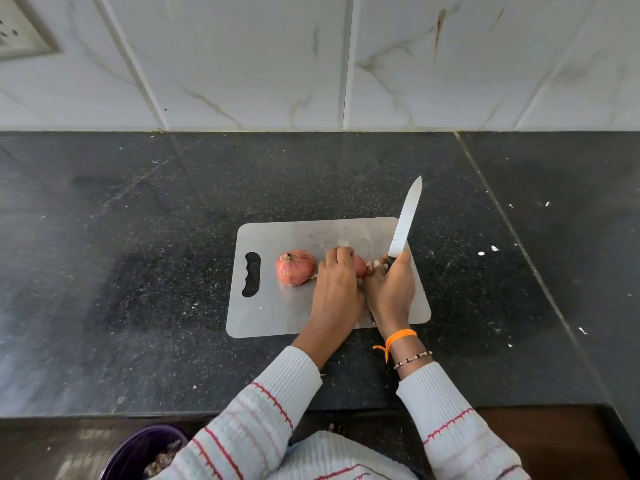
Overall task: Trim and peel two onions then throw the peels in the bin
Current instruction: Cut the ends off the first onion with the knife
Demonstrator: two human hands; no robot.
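Pinkish-red round onion (295, 268), papery skin, left of the left hand's fingers (337, 253). Silver-grey metal cutting board (277, 313). Silver-bladed, black-handled knife (406, 216). Black speckled stone counter (138, 271). White grey-veined wall tiles (242, 64). White red-striped knit sleeves (270, 410). Orange wrist thread (398, 337). Purple round bin (145, 448).

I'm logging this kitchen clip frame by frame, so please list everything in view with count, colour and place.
free onion: 1, reddish-pink, unpeeled, left part of the board
held onion: 1, reddish-pink, mid-board, mostly hidden by the hands
cutting board: 1, grey, on the counter
knife: 1, silver blade, dark handle, tip pointing away
counter: 1, black speckled
wall tiles: white marbled, behind the counter
socket: 1, upper left wall
bin: 1, purple, lower left, scraps inside
left hand: grips the held onion
right hand: grips the knife, orange thread at wrist
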